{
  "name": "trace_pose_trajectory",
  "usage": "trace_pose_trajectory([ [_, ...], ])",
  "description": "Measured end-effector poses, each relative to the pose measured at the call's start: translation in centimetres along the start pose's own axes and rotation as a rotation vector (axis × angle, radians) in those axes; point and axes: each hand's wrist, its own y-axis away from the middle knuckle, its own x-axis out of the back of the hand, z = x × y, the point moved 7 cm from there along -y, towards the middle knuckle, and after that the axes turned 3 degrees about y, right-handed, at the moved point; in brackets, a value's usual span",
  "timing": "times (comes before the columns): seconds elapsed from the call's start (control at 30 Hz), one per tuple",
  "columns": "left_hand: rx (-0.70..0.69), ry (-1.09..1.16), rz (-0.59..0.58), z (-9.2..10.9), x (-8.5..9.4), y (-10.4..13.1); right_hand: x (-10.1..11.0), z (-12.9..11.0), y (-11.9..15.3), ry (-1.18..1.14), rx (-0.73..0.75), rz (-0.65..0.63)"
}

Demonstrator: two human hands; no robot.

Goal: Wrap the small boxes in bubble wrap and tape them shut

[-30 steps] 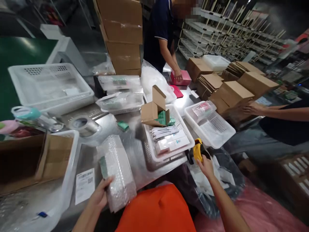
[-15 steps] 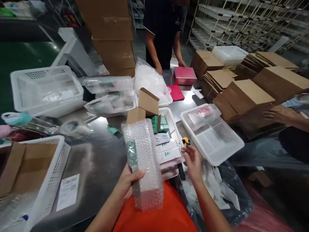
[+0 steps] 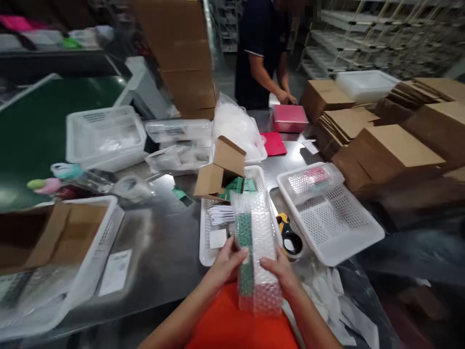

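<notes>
A bubble-wrapped package (image 3: pixel 263 242), with a green strip along its left side, is upright in front of my orange clothing. My left hand (image 3: pixel 227 261) grips its left edge, thumb on the front. On its right edge my right hand (image 3: pixel 283 271) is closed, thumb also on the front. Just behind stands a white basket (image 3: pixel 205 242) with small green boxes (image 3: pixel 249 185), white leaflets (image 3: pixel 221 214) and an open cardboard box (image 3: pixel 228 157). Right of the package lies a yellow and black tape dispenser (image 3: pixel 285 225).
A white basket (image 3: pixel 366 230) at the right holds a wrapped pink item (image 3: pixel 316 175). Another basket (image 3: pixel 116 208) with cardboard stands at the left. Across the table a person (image 3: pixel 259 68) has both hands near a pink box (image 3: pixel 289 118). Cardboard boxes (image 3: pixel 403 145) crowd the right.
My right hand has moved from the basket's edge onto the wrapped package. The package has shifted right and turned upright. The view has swung left, and the other person's hands have come together.
</notes>
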Motion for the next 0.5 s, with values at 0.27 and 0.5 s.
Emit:
trace_pose_trajectory([
  [0.27, -0.197, 0.265, 0.147, 4.7, 4.5, 1.5, -8.2, -1.4, -3.0, 0.356, 0.029, -0.295],
  [0.5, -0.199, 0.419, 0.6, 5.8, 23.4, 2.2, -14.7, -0.3, -4.7, 0.724, 0.394, -0.16],
])
